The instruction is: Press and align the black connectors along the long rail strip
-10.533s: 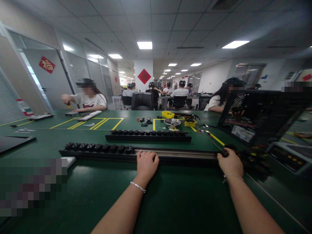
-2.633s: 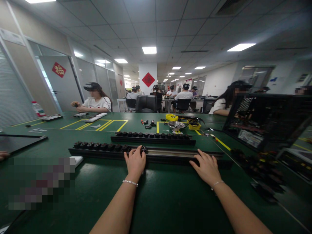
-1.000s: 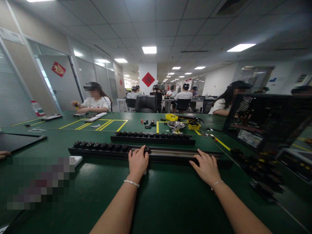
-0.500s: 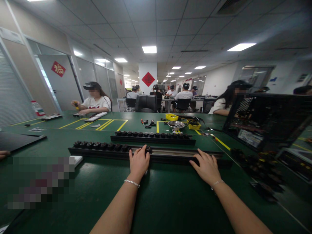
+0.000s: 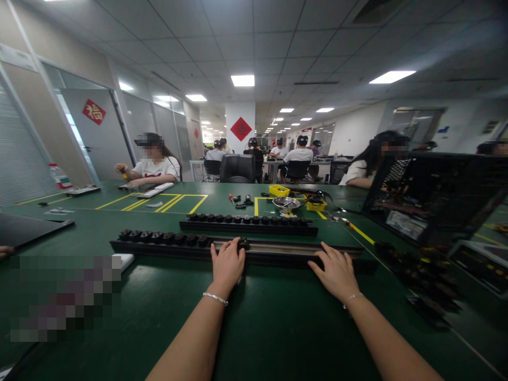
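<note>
at 12 o'clock, left hand pinches a socket on the long stiff rail; right hand lies flat, steadying it.

Even, moderately bright indoor light comes from rectangular white ceiling light panels, the nearest at 12 o'clock and another at 2 o'clock. The dark green matte desk reflects little, so there is no strong glare; only a faint sheen lies on the grey metal channel of the long black socket strip. Soft, weak shadows sit under the person's left hand and right hand. Wide-angle distortion bends the ceiling lines and walls outward towards the edges. The black open-frame computer case at 3 o'clock is smeared and soft. Faces and a patch at 8 o'clock are pixelated.
</note>
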Demonstrator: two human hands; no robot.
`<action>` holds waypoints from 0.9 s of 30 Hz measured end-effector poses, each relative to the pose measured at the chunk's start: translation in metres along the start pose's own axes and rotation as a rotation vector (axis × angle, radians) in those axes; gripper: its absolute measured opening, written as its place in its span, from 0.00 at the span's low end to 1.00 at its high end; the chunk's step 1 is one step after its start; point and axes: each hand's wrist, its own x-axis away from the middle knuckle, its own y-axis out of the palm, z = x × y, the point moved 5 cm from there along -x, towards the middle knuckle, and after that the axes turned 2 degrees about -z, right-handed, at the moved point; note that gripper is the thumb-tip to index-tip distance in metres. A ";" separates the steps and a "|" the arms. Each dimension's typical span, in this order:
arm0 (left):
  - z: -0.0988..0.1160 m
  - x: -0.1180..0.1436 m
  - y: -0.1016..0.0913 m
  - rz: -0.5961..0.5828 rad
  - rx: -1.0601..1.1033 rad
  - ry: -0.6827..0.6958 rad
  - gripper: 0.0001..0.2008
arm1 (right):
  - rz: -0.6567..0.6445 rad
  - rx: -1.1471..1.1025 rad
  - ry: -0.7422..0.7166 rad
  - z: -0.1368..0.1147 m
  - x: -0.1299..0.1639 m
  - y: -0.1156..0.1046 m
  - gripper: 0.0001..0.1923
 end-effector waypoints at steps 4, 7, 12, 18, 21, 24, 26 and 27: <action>0.001 0.000 0.002 -0.010 -0.001 0.016 0.20 | -0.006 0.000 0.006 0.000 0.000 0.000 0.25; 0.003 0.001 0.004 -0.015 -0.003 0.039 0.20 | -0.007 0.004 -0.002 0.000 0.000 0.000 0.25; 0.004 0.002 0.003 -0.016 -0.007 0.043 0.20 | 0.003 0.010 -0.001 0.000 -0.001 0.001 0.24; 0.005 0.002 0.001 -0.006 -0.018 0.051 0.20 | 0.023 0.016 -0.014 0.001 -0.001 0.001 0.23; 0.005 0.002 0.001 -0.015 -0.022 0.048 0.21 | 0.020 0.014 -0.012 0.001 -0.001 0.000 0.24; 0.005 0.002 0.002 -0.025 -0.022 0.050 0.21 | 0.017 0.011 -0.006 0.000 0.000 0.000 0.24; 0.005 0.002 0.002 -0.028 -0.019 0.053 0.21 | 0.017 0.011 -0.005 0.000 0.000 0.000 0.24; 0.005 0.002 0.003 -0.030 -0.017 0.054 0.21 | 0.017 0.010 -0.005 0.000 0.000 0.000 0.24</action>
